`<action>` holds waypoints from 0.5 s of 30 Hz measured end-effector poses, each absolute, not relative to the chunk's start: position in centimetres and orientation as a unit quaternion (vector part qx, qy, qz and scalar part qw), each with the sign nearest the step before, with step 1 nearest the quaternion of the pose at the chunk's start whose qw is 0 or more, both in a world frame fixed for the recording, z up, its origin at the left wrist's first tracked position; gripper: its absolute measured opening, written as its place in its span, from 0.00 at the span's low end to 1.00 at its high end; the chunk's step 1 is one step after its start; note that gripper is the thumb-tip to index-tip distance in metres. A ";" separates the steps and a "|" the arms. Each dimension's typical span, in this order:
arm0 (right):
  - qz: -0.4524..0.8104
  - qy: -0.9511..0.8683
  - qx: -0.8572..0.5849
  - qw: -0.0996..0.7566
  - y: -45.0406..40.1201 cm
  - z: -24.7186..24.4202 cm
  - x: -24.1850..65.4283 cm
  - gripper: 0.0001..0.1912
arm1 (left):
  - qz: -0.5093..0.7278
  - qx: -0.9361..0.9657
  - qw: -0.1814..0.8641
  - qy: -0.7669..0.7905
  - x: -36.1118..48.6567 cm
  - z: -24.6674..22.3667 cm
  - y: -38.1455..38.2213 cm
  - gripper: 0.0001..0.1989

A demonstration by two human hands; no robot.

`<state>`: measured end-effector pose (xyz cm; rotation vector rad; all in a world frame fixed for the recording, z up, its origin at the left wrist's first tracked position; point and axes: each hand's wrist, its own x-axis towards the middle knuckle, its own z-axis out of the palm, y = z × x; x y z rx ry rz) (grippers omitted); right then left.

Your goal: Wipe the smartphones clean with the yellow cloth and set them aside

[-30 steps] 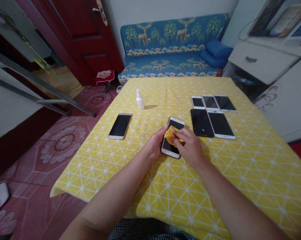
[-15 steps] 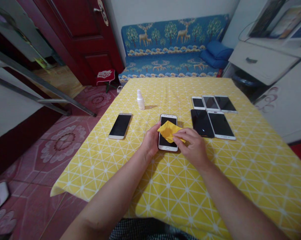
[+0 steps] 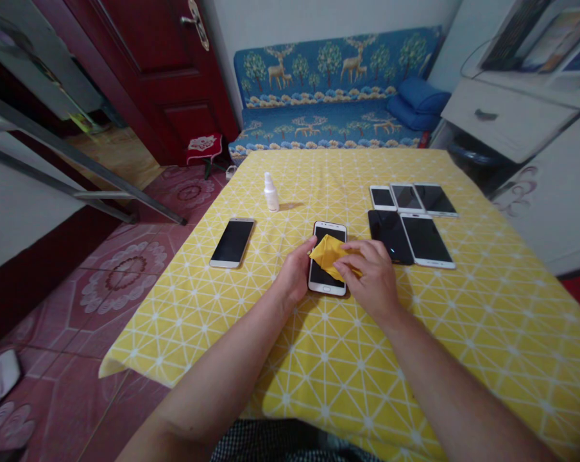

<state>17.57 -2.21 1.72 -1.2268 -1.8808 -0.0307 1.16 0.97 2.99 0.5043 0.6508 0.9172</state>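
A white-framed smartphone (image 3: 327,290) with a dark screen is in front of me, just above or on the tablecloth; I cannot tell which. My left hand (image 3: 296,273) grips it by its left edge, thumb along the side. In my right hand (image 3: 373,276) a folded yellow cloth (image 3: 329,255) is pinched between thumb and fingers, lying over the middle of the screen. Part of the phone's right edge is hidden behind the cloth and fingers. Left of my hands, a gold-edged smartphone (image 3: 233,242) lies face up. Beyond it stands a small white spray bottle (image 3: 271,193).
Several more phones (image 3: 427,239) lie in two rows on the right of the table. The yellow patterned tablecloth (image 3: 323,359) covers the tabletop. Past the far edge is a blue sofa (image 3: 319,122); a white cabinet (image 3: 511,122) stands at the right.
The held phone has shifted slightly right and toward me, my left hand moving with it. The cloth has slid a little right and down, still in my right hand.
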 end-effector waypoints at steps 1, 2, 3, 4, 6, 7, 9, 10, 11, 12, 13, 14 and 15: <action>-0.002 -0.758 -0.491 0.429 -2.1 1.5 17.6 0.05 | 0.437 0.238 0.811 0.307 1.2 3.0 0.9 0.18; 0.005 -0.760 -0.493 0.423 -2.0 1.3 17.6 0.03 | 0.442 0.240 0.807 0.309 1.3 3.0 0.9 0.17; 0.007 -0.760 -0.497 0.418 -2.0 1.1 17.6 0.03 | 0.448 0.242 0.803 0.310 1.4 3.0 0.9 0.16; 0.006 -0.760 -0.503 0.413 -1.9 0.9 17.6 0.04 | 0.453 0.244 0.800 0.310 1.5 3.0 0.8 0.15; 0.006 -0.758 -0.510 0.405 -1.8 0.8 17.7 0.05 | 0.456 0.246 0.798 0.309 1.6 2.9 0.8 0.14; 0.007 -0.758 -0.513 0.402 -1.8 0.7 17.7 0.04 | 0.455 0.247 0.798 0.309 1.6 2.9 0.8 0.13; 0.012 -0.760 -0.516 0.394 -1.8 0.8 17.8 0.03 | 0.451 0.248 0.798 0.314 1.7 2.8 0.7 0.13; 0.014 -0.762 -0.516 0.391 -1.8 0.8 17.8 0.02 | 0.449 0.248 0.798 0.317 1.7 2.9 0.7 0.13; 0.016 -0.765 -0.513 0.389 -1.9 0.8 17.7 0.03 | 0.448 0.247 0.799 0.318 1.7 2.9 0.7 0.13; 0.018 -0.769 -0.506 0.390 -1.9 0.9 17.7 0.03 | 0.446 0.247 0.800 0.316 1.7 2.9 0.6 0.13; 0.022 -0.775 -0.495 0.393 -2.0 1.0 17.6 0.04 | 0.447 0.247 0.800 0.314 1.6 3.0 0.6 0.12; 0.027 -0.782 -0.481 0.396 -2.1 1.1 17.5 0.04 | 0.450 0.248 0.799 0.312 1.6 3.0 0.5 0.12; 0.033 -0.790 -0.466 0.397 -2.1 1.3 17.4 0.05 | 0.452 0.251 0.797 0.312 1.6 3.0 0.5 0.11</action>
